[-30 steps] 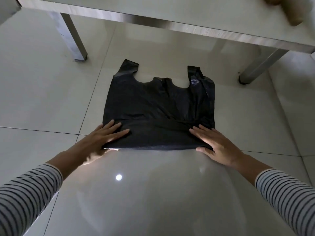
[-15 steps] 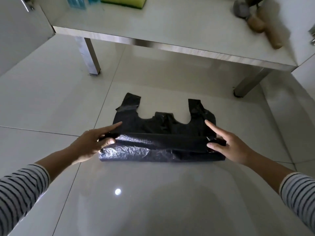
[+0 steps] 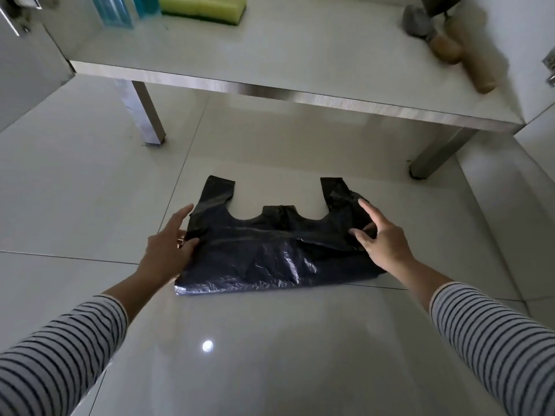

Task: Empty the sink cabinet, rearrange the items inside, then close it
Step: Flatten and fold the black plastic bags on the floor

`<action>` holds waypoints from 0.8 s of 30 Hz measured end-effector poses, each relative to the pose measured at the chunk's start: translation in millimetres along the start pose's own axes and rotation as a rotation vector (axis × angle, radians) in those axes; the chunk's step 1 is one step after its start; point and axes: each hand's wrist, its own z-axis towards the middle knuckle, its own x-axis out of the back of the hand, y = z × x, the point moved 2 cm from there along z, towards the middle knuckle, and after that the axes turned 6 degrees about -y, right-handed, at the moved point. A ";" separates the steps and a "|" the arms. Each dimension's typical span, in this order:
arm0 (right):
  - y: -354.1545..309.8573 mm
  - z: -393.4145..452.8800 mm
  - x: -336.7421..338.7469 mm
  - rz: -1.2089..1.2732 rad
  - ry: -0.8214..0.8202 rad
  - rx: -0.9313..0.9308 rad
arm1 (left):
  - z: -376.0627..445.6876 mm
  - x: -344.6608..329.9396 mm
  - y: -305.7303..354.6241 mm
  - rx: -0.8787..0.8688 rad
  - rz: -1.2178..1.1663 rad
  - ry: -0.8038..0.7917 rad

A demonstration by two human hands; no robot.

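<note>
Black plastic bag [image 3: 270,253], folded on floor tiles [image 3: 90,190], is pinched at its corners by left hand [image 3: 168,247] and right hand [image 3: 381,238].

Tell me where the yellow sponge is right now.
In the head view, the yellow sponge sits at the far back left of the cabinet floor, just right of the blue bottles, well beyond the black bag.

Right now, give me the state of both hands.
Left hand: pinching the left edge of the black plastic bag, thumb on top.
Right hand: pinching the bag's folded right edge, index finger extended.
</note>
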 end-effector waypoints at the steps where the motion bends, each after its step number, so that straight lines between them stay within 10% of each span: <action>1: 1.7 2.4 -6.0 -0.050 -0.011 -0.005 | 0.1 -5.5 -2.1 -0.012 0.005 0.019; 7: -0.7 -8.6 -22.3 -0.393 0.289 0.440 | -8.8 -19.5 -12.5 -0.362 0.321 0.210; 11: 7.9 -36.5 -20.5 -0.514 0.036 0.871 | -17.5 -19.2 -21.9 -0.705 0.434 -0.024; 15: 32.4 -42.8 -15.6 -0.670 -0.184 0.812 | -26.7 -20.7 -52.2 -0.599 0.460 -0.355; 24: 35.2 -34.2 -26.3 -0.615 -0.414 0.658 | -22.0 -24.5 -55.9 -0.595 0.726 -0.408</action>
